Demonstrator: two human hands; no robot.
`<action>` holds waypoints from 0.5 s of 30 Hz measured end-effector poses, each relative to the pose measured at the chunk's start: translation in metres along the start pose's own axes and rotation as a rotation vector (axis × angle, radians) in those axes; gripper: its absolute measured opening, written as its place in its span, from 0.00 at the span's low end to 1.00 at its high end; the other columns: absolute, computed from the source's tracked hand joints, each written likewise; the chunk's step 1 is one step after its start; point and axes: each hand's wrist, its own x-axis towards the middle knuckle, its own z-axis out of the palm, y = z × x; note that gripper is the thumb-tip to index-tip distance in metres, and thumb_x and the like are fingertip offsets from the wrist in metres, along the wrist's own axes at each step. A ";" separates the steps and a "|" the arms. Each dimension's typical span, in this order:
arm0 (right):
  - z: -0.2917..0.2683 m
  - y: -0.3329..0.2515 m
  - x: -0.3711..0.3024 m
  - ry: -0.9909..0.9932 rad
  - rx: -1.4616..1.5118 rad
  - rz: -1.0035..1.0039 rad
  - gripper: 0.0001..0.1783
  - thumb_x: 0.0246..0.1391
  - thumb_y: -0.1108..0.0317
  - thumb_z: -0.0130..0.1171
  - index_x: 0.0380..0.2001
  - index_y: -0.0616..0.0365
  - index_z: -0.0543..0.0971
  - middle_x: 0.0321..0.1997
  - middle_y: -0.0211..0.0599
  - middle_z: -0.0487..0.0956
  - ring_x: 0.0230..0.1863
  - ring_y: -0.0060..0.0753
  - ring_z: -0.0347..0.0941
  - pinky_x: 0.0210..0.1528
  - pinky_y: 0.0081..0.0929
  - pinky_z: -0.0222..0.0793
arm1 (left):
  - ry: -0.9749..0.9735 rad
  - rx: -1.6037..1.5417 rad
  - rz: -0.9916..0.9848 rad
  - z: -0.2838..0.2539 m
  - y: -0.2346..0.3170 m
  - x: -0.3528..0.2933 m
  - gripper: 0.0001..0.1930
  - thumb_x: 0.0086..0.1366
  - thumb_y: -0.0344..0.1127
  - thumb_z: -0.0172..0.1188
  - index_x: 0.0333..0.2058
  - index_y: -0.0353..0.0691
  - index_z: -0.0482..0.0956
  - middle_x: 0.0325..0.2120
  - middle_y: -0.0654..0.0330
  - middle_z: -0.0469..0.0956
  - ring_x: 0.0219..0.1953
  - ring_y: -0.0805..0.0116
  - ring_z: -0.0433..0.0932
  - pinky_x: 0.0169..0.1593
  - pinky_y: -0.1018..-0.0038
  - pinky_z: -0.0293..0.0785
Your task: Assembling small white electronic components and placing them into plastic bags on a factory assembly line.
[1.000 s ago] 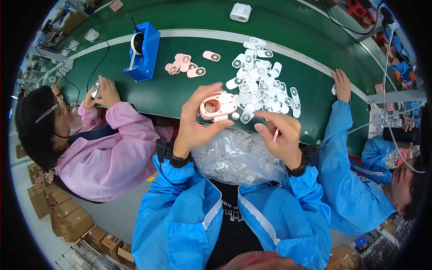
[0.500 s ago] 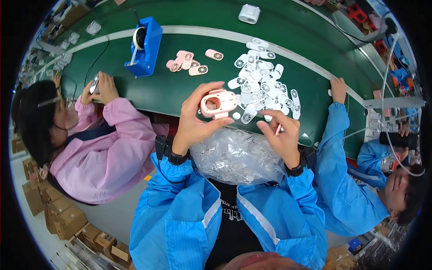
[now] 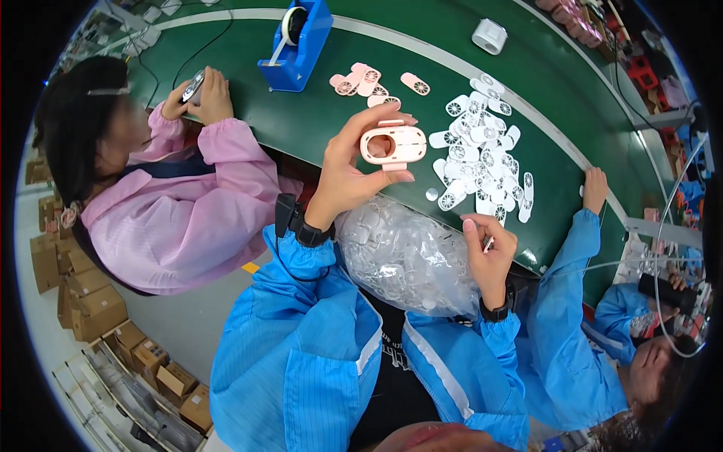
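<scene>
Raised over the near table edge, my left hand (image 3: 343,177) grips a pale pink plastic housing (image 3: 410,148) between thumb and fingers. The housing is rounded, with a large round opening at one end and small slots. My right hand (image 3: 493,260) is pinched shut lower down on the right, apart from the housing. A small pale piece (image 3: 489,242) shows among its fingers, too little visible to name. Beneath my hands sits a clear plastic bag (image 3: 403,260) full of white parts. Beyond lie a heap of white oval covers with spoked round grilles (image 3: 482,158) and several pink ones (image 3: 361,79).
A blue tape dispenser (image 3: 305,49) stands at the back left; a white plastic case (image 3: 489,36) lies farther back. A small white disc (image 3: 431,194) rests near the edge. At left, a pink-sleeved co-worker holds a silver device (image 3: 193,87); a blue-sleeved co-worker's hand (image 3: 595,190) rests at right.
The view has turned and shifted, so the table things appear farther right. My left hand still holds the pink housing, now turned more level. My right hand sits lower and farther from it.
</scene>
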 end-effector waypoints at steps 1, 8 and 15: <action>0.006 -0.004 -0.001 -0.013 -0.006 -0.011 0.03 0.64 0.75 0.68 0.37 0.63 0.87 0.15 0.24 0.66 0.19 0.13 0.57 0.24 0.23 0.48 | 0.021 -0.057 -0.061 -0.007 0.000 -0.004 0.43 0.52 0.32 0.85 0.65 0.34 0.71 0.59 0.46 0.81 0.61 0.57 0.81 0.66 0.62 0.77; 0.043 -0.048 -0.006 -0.173 -0.032 -0.086 0.06 0.62 0.77 0.68 0.43 0.62 0.87 0.16 0.25 0.64 0.19 0.14 0.57 0.24 0.24 0.48 | 0.282 -0.395 -0.192 -0.057 -0.036 -0.052 0.39 0.54 0.26 0.82 0.64 0.35 0.73 0.60 0.53 0.80 0.61 0.66 0.80 0.63 0.66 0.80; 0.101 -0.145 0.038 -0.323 -0.180 -0.449 0.23 0.60 0.77 0.70 0.59 0.55 0.83 0.16 0.30 0.63 0.17 0.24 0.60 0.23 0.26 0.56 | 0.217 -0.182 -0.125 -0.093 -0.026 -0.071 0.37 0.58 0.22 0.78 0.65 0.34 0.70 0.62 0.51 0.79 0.63 0.62 0.79 0.66 0.64 0.78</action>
